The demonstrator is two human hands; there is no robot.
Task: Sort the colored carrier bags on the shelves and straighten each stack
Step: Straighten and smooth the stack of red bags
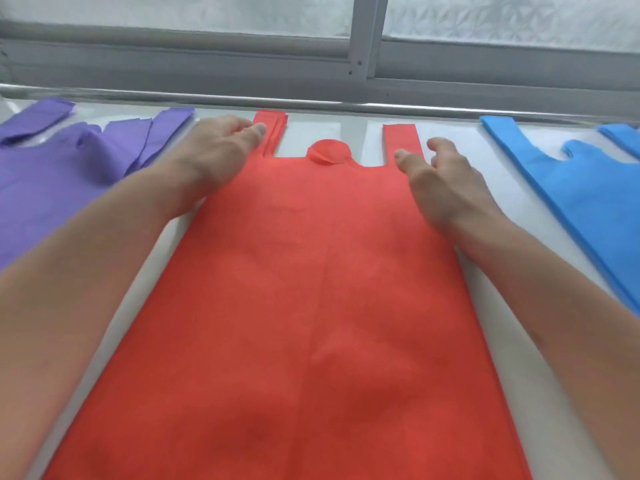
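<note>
Where the white shelf (pixel 346 129) runs beneath a grey-framed window (pixel 363 53), the red bags (pixel 311 289) lie flat in the middle as a stack, handles pointing toward the window and a round flap folded up between them; the left handle shows several offset layers. Both hands sit at the stack's upper corners: the left hand (pixel 221 147) rests by the left handle with fingers loosely extended, touching its edge, and the right hand (pixel 440 178) hovers by the right handle, fingers relaxed and slightly curled, gripping nothing. To the left, purple bags (pixel 69 161) lie rumpled with handles splayed; to the right, blue bags (pixel 581 195) lie flat, well apart.
</note>
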